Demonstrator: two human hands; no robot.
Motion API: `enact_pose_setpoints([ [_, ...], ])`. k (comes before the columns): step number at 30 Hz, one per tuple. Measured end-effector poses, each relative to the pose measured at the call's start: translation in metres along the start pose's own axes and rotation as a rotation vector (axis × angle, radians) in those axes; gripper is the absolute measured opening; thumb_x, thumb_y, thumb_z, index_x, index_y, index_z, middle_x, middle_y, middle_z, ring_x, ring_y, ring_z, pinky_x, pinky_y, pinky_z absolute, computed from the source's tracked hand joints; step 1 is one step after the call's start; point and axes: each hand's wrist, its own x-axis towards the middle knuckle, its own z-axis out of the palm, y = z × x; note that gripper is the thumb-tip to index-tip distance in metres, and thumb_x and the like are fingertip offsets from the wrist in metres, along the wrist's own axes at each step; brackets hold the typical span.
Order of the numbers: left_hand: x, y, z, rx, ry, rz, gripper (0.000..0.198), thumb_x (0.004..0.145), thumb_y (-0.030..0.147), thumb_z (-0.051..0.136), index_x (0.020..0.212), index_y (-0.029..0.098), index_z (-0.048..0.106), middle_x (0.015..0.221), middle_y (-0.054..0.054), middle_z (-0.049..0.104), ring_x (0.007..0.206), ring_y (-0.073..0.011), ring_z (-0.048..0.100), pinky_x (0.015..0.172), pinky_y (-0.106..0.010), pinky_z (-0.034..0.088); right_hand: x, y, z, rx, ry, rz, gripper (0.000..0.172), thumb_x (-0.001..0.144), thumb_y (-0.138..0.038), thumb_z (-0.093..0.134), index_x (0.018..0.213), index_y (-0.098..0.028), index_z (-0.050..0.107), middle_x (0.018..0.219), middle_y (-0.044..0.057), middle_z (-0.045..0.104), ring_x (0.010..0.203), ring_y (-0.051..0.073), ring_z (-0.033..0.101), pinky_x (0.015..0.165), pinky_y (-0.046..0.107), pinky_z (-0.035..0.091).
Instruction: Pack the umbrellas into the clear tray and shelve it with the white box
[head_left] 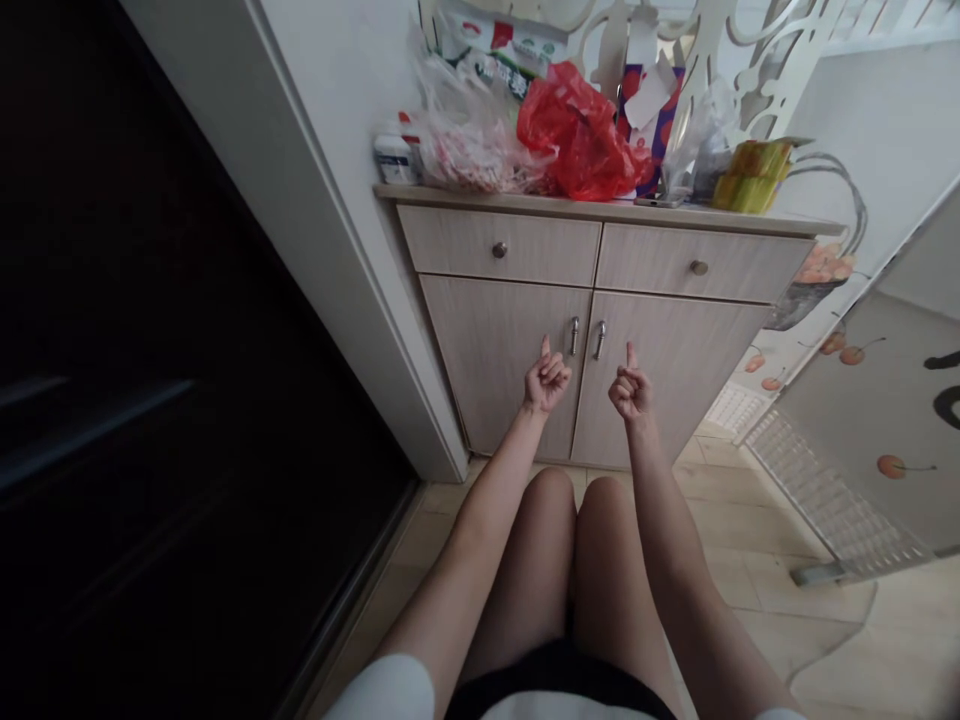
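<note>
My left hand (548,381) is held out before the left door (502,350) of a pale wooden cabinet, its index finger pointing up and the other fingers curled in. Just right of it is the left door's metal handle (574,336). In the same pose, my right hand (631,391) is in front of the right door (682,360), below and right of that door's handle (600,340). Nothing shows in either hand, and both appear apart from the handles. Both cabinet doors are closed.
Above the doors are two closed drawers with round knobs (500,250). On the cabinet top (495,200) lie a red plastic bag (577,135), clear bags, a white bottle (395,158), an opened box (651,120) and a yellow package (752,175). A dark door (150,400) stands left.
</note>
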Motion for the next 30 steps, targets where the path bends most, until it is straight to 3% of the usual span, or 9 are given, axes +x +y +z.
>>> enact_pose_setpoints([
  [7,0.015,-0.014,-0.012,-0.050,-0.015,-0.032,0.040,0.098,0.004,0.036,0.121,0.023,0.063,0.056,0.010,0.025,0.040,-0.0050,0.020,0.050,-0.019,0.026,0.017,0.008,-0.033,0.090,-0.039,0.011,0.076,0.079,-0.005,0.059,0.143,-0.045,0.046,0.055,-0.013,0.009,0.040,0.005,0.005,0.038,0.015,0.008],
  [11,0.017,-0.017,-0.018,0.065,-0.019,-0.020,0.040,0.098,0.005,0.036,0.122,0.023,0.063,0.055,0.010,0.024,0.040,-0.0055,0.019,0.051,-0.019,0.028,0.017,0.009,-0.036,-0.116,0.043,-0.028,0.065,0.083,-0.014,0.059,0.141,-0.041,0.047,0.053,-0.014,0.011,0.041,0.007,0.006,0.040,0.018,0.008],
  [14,0.025,-0.018,-0.023,0.288,-0.001,-0.041,0.037,0.097,0.011,0.046,0.129,0.024,0.060,0.054,0.011,0.025,0.041,-0.0059,0.022,0.052,-0.019,0.030,0.021,0.011,-0.033,-0.472,0.207,-0.045,0.058,0.086,-0.032,0.062,0.141,-0.036,0.047,0.053,-0.014,0.025,0.043,0.008,0.015,0.043,0.019,0.016],
  [17,0.043,-0.021,-0.024,0.681,0.112,-0.028,0.039,0.093,0.023,0.058,0.132,0.022,0.058,0.058,0.008,0.041,0.048,-0.0075,0.039,0.057,-0.021,0.036,0.032,0.012,-0.031,-0.908,0.419,-0.089,0.059,0.085,-0.050,0.061,0.138,-0.027,0.050,0.070,-0.005,0.053,0.053,0.010,0.039,0.052,0.022,0.033],
  [20,0.065,-0.027,-0.018,1.167,0.261,0.194,0.037,0.088,0.028,0.066,0.124,0.017,0.063,0.089,-0.007,0.065,0.083,-0.0165,0.061,0.074,-0.027,0.045,0.051,0.014,-0.027,-1.392,0.563,-0.361,0.053,0.087,-0.052,0.056,0.126,-0.017,0.058,0.104,0.012,0.064,0.084,0.018,0.056,0.074,0.031,0.044],
  [22,0.078,-0.032,-0.013,1.402,0.265,0.303,0.035,0.086,0.024,0.067,0.120,0.015,0.064,0.109,-0.014,0.066,0.103,-0.0228,0.061,0.085,-0.031,0.045,0.065,0.017,-0.025,-1.621,0.517,-0.494,0.047,0.089,-0.050,0.051,0.118,-0.015,0.062,0.113,0.017,0.064,0.098,0.023,0.057,0.085,0.036,0.044],
  [25,0.090,-0.039,-0.010,1.572,0.172,0.283,0.025,0.090,0.019,0.060,0.114,0.013,0.064,0.108,-0.016,0.068,0.101,-0.0243,0.063,0.088,-0.034,0.045,0.086,0.024,-0.024,-1.703,0.429,-0.440,0.041,0.091,-0.047,0.049,0.113,-0.016,0.063,0.105,0.015,0.066,0.092,0.024,0.058,0.083,0.036,0.044],
  [30,0.089,-0.042,-0.017,1.630,0.120,0.324,0.016,0.093,0.014,0.051,0.100,0.016,0.065,0.096,-0.013,0.069,0.094,-0.0220,0.064,0.086,-0.032,0.044,0.096,0.034,-0.028,-1.616,0.432,-0.350,0.033,0.092,-0.046,0.046,0.100,-0.018,0.061,0.089,0.010,0.064,0.078,0.020,0.056,0.075,0.034,0.044],
])
